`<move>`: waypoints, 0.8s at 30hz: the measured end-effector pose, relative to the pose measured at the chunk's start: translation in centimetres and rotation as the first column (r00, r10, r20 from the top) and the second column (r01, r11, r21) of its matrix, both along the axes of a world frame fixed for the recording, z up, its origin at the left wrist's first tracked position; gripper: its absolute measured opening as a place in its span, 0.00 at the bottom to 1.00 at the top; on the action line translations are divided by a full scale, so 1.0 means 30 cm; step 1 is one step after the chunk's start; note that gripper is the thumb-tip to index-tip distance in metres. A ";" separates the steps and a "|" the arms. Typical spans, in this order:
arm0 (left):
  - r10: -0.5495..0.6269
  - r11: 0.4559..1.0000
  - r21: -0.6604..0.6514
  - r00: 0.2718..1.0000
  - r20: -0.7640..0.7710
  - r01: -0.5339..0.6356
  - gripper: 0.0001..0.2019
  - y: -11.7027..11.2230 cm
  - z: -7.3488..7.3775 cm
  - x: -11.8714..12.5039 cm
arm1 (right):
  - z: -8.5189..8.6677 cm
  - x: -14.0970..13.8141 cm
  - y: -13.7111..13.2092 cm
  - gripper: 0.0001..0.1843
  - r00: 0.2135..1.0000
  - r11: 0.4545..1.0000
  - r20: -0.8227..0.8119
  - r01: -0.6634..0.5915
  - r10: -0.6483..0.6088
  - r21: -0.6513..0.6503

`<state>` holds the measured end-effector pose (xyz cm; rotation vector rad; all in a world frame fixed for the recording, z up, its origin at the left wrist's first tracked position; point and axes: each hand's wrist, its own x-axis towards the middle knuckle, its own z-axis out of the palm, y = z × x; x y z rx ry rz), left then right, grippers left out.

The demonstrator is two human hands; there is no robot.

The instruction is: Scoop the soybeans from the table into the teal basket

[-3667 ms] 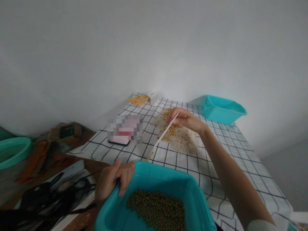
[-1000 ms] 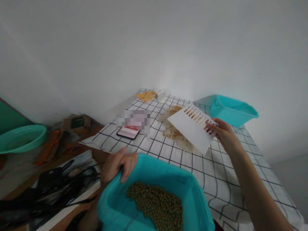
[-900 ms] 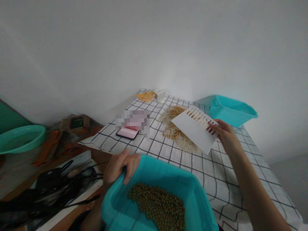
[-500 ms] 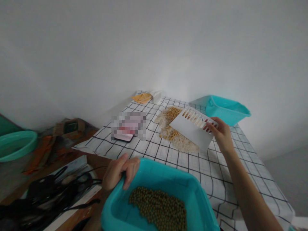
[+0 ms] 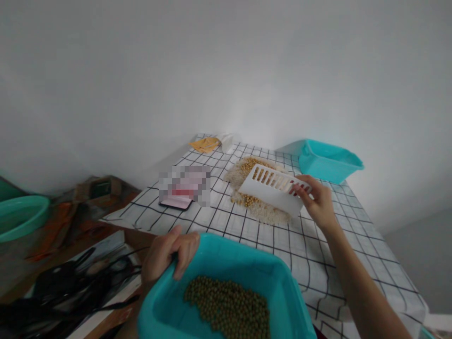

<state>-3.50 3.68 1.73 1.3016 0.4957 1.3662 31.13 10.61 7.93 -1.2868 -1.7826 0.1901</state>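
Note:
My left hand [image 5: 173, 254] grips the rim of a turquoise plastic basin [image 5: 243, 252] in front of me, fingers hooked over its left corner. Greenish-brown beans or peas [image 5: 231, 306] cover part of the basin's floor. At the right, my right hand [image 5: 316, 200] pinches a white slotted plastic panel [image 5: 270, 190] by its slotted edge. The panel is tilted over a spread of yellow soybeans [image 5: 249, 165] and pale rice-like grains [image 5: 270, 214] on the checked cloth, hiding part of them.
A second turquoise basin [image 5: 328, 162] stands at the table's back right. A pink-screened phone [image 5: 180, 201], partly pixelated, lies on the checked tablecloth [image 5: 219, 214]. Yellow cloth [image 5: 205, 144] and white crumpled material [image 5: 226, 141] lie at the back. Black cables [image 5: 84, 278] and a green tub [image 5: 23, 214] are lower left.
The white panel has tipped and come slightly lower and left in my right hand. My left hand keeps its grip on the basin. The whole view has shifted a little.

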 end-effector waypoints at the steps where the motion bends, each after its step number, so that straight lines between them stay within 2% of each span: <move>1: -0.014 1.000 -0.009 1.000 -0.019 0.014 0.35 0.003 0.005 -0.010 | 0.003 -0.004 -0.006 0.14 1.000 1.000 0.016 -0.011 0.011 0.008; 4: -0.095 0.995 -0.031 0.991 -0.095 0.093 0.36 0.019 0.016 -0.051 | 0.013 -0.017 -0.023 0.13 0.998 0.999 0.059 -0.033 0.031 0.028; 6: -0.186 0.982 -0.027 0.970 -0.155 0.184 0.36 0.031 0.021 -0.081 | 0.019 -0.025 -0.033 0.12 0.995 0.998 0.093 -0.048 0.044 0.037; 13: -0.151 0.988 -0.028 0.966 -0.209 0.149 0.35 0.048 0.013 -0.135 | 0.040 -0.047 -0.054 0.12 0.990 0.997 0.133 -0.047 0.039 0.062; 16: -0.147 0.989 -0.021 0.964 -0.222 0.146 0.36 0.045 0.014 -0.130 | 0.043 -0.046 -0.055 0.11 0.998 0.997 0.066 0.008 -0.013 0.080; 19: -0.113 0.993 -0.036 0.980 -0.161 0.108 0.36 0.039 0.020 -0.117 | 0.042 -0.042 -0.054 0.11 0.998 0.998 -0.063 0.014 -0.009 0.068; 24: -0.144 0.990 -0.030 0.974 -0.175 0.141 0.35 0.045 0.027 -0.116 | 0.031 -0.047 -0.052 0.14 0.961 0.992 -0.273 -0.075 0.044 -0.103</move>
